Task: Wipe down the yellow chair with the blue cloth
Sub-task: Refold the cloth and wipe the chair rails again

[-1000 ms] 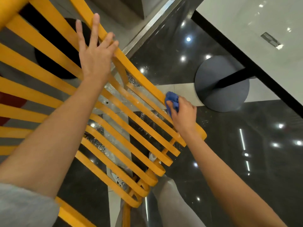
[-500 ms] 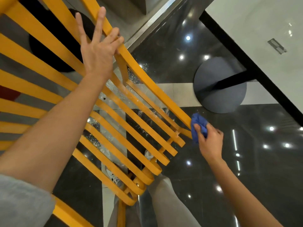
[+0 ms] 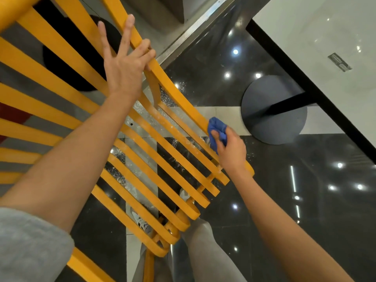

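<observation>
The yellow chair (image 3: 162, 151) is tipped over, and its long slats run diagonally from upper left to lower right. My left hand (image 3: 124, 64) rests on the outermost slat near the top, fingers spread, thumb side curled over the slat's edge. My right hand (image 3: 230, 149) is shut on the bunched blue cloth (image 3: 216, 129) and presses it against the outer slat close to its lower end. White specks and smears show on the slats beside the cloth.
A white table (image 3: 325, 37) with a black edge stands at the upper right, on a round dark base (image 3: 284, 119). The floor is glossy black tile (image 3: 305, 200) with light reflections. My leg (image 3: 205, 251) and shoe (image 3: 142, 222) are under the chair.
My right hand slid the cloth down to the slat's end half a second ago, then came back up along the outer slat. My left hand has stayed on the top slat.
</observation>
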`<action>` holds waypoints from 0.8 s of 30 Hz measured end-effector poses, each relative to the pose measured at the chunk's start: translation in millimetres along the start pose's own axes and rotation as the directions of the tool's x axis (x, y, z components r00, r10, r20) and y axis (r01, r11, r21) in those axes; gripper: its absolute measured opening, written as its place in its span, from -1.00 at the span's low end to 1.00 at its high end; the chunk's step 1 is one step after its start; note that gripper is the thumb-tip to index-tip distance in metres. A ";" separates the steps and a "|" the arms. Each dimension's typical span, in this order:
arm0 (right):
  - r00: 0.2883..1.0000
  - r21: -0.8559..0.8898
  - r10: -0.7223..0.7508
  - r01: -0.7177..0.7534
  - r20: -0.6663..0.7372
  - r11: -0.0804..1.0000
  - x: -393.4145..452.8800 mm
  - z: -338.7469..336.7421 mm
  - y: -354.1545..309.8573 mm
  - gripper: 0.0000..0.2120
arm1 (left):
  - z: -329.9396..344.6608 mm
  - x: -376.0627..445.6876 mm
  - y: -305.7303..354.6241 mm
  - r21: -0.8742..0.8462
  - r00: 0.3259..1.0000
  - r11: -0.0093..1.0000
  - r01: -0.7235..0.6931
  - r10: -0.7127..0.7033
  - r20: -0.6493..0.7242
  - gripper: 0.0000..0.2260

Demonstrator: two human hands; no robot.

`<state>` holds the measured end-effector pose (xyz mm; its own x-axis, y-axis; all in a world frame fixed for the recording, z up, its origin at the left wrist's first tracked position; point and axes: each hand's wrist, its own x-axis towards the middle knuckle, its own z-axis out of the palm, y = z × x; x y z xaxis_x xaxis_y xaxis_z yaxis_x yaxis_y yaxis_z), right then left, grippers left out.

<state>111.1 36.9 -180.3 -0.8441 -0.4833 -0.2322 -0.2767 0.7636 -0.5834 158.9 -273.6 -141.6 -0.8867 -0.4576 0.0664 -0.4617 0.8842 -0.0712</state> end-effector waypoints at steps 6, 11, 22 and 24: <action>0.998 -0.014 -0.068 0.068 -0.001 0.998 48.2 42.5 -60.8 -0.61 | 0.0 -2.7 -3.4 0.021 0.999 0.999 -0.029 0.030 -0.034 -0.66; 0.984 0.075 -0.175 0.171 0.044 0.982 89.7 66.6 -107.3 -0.40 | 0.8 -5.6 3.1 0.001 0.998 1.000 -0.019 0.019 -0.059 -0.63; 0.987 0.600 -0.158 0.121 0.009 0.791 41.8 30.8 -66.4 -0.24 | 12.2 -39.8 110.4 -0.421 0.961 0.883 -0.207 0.263 0.079 -0.49; 0.997 0.523 -0.068 0.070 -0.024 0.849 31.8 28.7 -62.6 -0.34 | 20.4 -40.2 102.1 -0.217 0.916 0.925 -0.313 0.354 0.187 -0.46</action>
<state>114.7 -38.5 -173.4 -0.8340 -0.5237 -0.1738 -0.0537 0.3905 -0.9190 146.8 -166.9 -171.8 -0.9808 -0.1239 -0.1509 -0.1439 0.9811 0.1295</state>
